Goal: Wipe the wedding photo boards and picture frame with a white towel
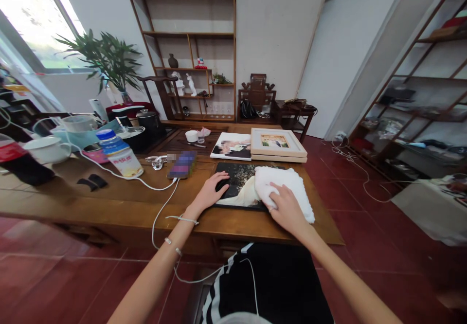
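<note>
Left hand (210, 193) flat, fingers spread, pinning photo panel (239, 188); right hand (286, 209) pressing towel (288, 185), grip loosely closed. Wipe lightly, keep panel pinned.

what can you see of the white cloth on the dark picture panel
The white cloth looks like soft, thick terry towel, bunched rather than folded flat. It lies on the right part of the dark picture panel, spilling over its right edge onto the wooden table. The right hand presses on its near side; the left hand rests on the panel, apart from it.
</note>
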`<state>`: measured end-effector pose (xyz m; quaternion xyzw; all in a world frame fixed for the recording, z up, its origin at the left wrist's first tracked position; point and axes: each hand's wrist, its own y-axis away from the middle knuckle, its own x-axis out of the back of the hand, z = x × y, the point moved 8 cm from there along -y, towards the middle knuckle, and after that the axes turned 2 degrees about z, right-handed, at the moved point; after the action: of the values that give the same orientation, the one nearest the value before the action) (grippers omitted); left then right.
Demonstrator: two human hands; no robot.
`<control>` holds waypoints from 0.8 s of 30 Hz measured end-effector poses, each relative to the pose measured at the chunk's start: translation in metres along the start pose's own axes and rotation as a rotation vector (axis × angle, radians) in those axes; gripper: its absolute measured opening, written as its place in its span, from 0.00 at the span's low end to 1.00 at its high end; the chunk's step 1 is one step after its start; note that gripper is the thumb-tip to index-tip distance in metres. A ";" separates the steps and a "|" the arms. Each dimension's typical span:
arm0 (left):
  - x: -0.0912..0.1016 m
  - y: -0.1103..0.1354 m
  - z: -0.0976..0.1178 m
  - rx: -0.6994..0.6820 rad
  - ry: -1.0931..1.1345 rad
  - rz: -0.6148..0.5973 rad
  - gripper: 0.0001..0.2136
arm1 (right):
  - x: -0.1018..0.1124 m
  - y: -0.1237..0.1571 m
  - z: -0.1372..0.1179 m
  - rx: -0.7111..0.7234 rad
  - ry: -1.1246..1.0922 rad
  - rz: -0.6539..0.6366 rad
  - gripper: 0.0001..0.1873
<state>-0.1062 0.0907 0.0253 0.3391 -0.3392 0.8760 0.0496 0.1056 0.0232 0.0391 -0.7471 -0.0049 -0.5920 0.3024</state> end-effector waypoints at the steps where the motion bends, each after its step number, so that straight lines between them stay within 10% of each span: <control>1: 0.000 0.000 0.000 -0.001 0.000 0.000 0.12 | 0.002 0.007 -0.011 0.023 -0.031 -0.003 0.07; 6: 0.000 0.000 0.000 0.008 -0.012 -0.005 0.12 | 0.003 0.017 -0.038 0.124 -0.144 -0.044 0.09; 18: 0.000 0.001 -0.002 0.000 -0.012 0.002 0.12 | -0.019 -0.071 0.057 -0.074 0.065 -0.105 0.13; 24: 0.000 0.001 -0.001 0.006 -0.006 0.009 0.12 | -0.021 -0.068 0.055 -0.143 0.102 -0.049 0.12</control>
<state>-0.1069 0.0911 0.0242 0.3404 -0.3383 0.8762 0.0438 0.1233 0.1110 0.0447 -0.7352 0.0346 -0.6353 0.2338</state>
